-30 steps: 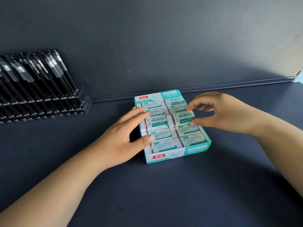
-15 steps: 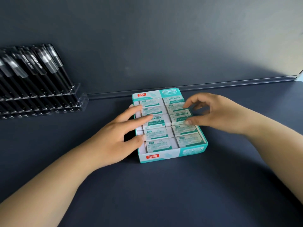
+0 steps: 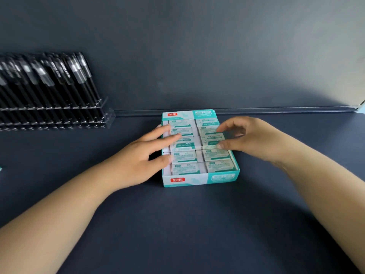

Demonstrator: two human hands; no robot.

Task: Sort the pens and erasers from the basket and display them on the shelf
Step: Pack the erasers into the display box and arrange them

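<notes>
Dark navy shelf (image 3: 197,224) and a matching back wall frame what we see, with a clear acrylic rack of black capped pens (image 3: 49,91) standing well off to the far side of our left hand (image 3: 138,161). Between our two hands sits the teal and white cardboard display box (image 3: 199,179), filled with two columns of paper-sleeved white erasers (image 3: 183,157). Our left hand lies spread against the box's side, fingers straight and resting over the top of the near column, thumb against the wall, steadying it rather than pinching anything. Our right hand (image 3: 252,139) makes the working grip: thumb and curled forefinger pinch the middle eraser of the right column (image 3: 212,140), which sits slightly proud of and askew to its neighbours. We judge the pens already displayed and the step in hand to be seating or straightening this eraser. Next, we think, it wants pressing level into its slot while the left hand braces the box against sliding.
</notes>
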